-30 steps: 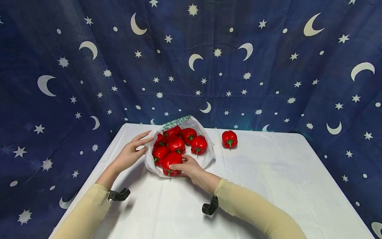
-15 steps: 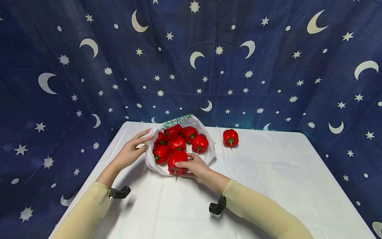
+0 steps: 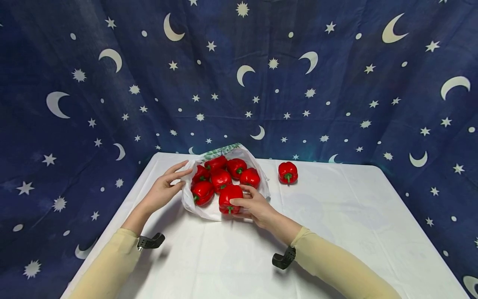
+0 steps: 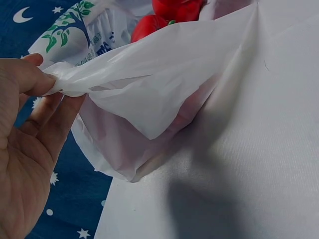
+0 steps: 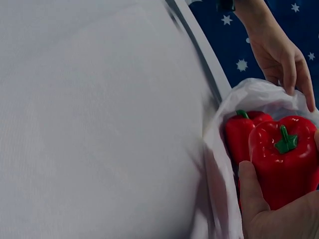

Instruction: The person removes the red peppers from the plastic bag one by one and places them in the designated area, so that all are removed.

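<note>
A white plastic bag (image 3: pixel 204 213) with a green leaf print lies with its mouth spread, several red bell peppers (image 3: pixel 221 178) inside. My left hand (image 3: pixel 164 192) pinches the bag's left rim between thumb and fingers, as the left wrist view shows at the gathered plastic (image 4: pixel 72 79). At the bag's front right, my right hand (image 3: pixel 257 207) grips one bell pepper (image 3: pixel 230 200) from its right side, thumb in front. In the right wrist view this bell pepper (image 5: pixel 284 164) has its green stem facing the camera, and another pepper (image 5: pixel 239 132) sits behind it in the bag.
One more red bell pepper (image 3: pixel 288 172) stands on the white-covered table (image 3: pixel 336 216), right of the bag near the back edge. A dark blue curtain (image 3: pixel 224 83) with moons and stars hangs behind and at both sides.
My right hand has moved right and slightly back with its bell pepper, away from the peppers at the bag's left. My left hand has stayed at the bag's rim.
</note>
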A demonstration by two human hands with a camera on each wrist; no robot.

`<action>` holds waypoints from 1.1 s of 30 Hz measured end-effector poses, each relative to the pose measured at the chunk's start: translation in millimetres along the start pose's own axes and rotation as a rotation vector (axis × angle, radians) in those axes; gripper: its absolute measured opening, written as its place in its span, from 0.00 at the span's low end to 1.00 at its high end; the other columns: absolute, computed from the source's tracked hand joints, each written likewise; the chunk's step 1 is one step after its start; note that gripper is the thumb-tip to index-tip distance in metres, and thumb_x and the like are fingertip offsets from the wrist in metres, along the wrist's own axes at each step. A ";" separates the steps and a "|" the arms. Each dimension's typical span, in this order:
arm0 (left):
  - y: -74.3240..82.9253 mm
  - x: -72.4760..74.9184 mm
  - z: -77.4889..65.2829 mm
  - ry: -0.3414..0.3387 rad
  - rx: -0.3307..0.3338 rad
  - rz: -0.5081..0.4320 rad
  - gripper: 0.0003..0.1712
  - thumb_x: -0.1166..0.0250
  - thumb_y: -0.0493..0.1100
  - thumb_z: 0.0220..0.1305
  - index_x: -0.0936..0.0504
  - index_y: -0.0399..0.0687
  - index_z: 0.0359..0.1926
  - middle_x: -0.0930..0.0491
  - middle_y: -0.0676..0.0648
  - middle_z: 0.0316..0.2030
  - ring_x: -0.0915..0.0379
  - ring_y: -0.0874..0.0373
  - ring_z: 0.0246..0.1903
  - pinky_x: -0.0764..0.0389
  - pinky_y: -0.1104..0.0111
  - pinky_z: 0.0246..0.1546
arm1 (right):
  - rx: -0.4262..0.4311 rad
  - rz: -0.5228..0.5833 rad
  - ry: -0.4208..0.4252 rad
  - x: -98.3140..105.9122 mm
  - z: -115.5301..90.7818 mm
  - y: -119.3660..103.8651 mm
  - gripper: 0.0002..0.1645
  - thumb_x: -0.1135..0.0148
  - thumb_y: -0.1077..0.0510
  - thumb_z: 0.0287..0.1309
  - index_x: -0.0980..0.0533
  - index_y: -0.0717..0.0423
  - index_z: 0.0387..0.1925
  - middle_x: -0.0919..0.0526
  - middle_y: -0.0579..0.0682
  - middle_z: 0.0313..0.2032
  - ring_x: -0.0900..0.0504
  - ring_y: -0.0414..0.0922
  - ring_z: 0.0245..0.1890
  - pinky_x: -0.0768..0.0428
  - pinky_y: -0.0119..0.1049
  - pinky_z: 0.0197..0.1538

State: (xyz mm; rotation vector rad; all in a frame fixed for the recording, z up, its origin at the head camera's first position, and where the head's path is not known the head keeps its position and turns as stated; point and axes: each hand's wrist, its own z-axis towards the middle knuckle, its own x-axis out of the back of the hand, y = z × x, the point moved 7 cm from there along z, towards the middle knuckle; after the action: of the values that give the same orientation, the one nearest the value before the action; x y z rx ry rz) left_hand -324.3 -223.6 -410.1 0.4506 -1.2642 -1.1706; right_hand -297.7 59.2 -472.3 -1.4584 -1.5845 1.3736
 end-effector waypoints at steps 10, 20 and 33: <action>-1.6 -1.8 1.2 0.014 0.005 -0.024 0.24 0.39 0.31 0.72 0.20 0.45 0.67 0.40 0.49 0.76 0.50 0.48 0.76 0.29 0.78 0.55 | 0.053 0.006 -0.002 16.7 -9.1 -14.8 0.47 0.27 0.58 0.59 0.40 0.53 0.75 0.31 0.63 0.66 0.24 0.59 0.60 0.18 0.55 0.51; 27.3 -5.5 -1.5 0.026 0.026 -0.035 0.23 0.42 0.26 0.71 0.23 0.33 0.66 0.40 0.42 0.76 0.50 0.44 0.76 0.30 0.81 0.52 | 0.065 -0.005 0.001 37.7 -17.9 -29.2 0.45 0.29 0.60 0.61 0.39 0.52 0.76 0.35 0.62 0.70 0.31 0.62 0.66 0.21 0.58 0.54; -1.2 -1.0 0.9 0.024 0.007 -0.040 0.24 0.38 0.32 0.72 0.20 0.47 0.66 0.39 0.53 0.76 0.49 0.52 0.76 0.29 0.76 0.58 | 0.109 -0.022 0.009 70.4 -24.0 -43.1 0.43 0.31 0.61 0.62 0.38 0.53 0.76 0.33 0.63 0.68 0.28 0.61 0.64 0.22 0.60 0.55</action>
State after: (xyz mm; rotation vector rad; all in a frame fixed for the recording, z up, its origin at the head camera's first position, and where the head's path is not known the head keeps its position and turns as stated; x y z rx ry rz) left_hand -325.5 -223.0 -411.3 0.4961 -1.2437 -1.1909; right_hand -307.6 138.4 -440.5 -1.3767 -1.4925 1.4162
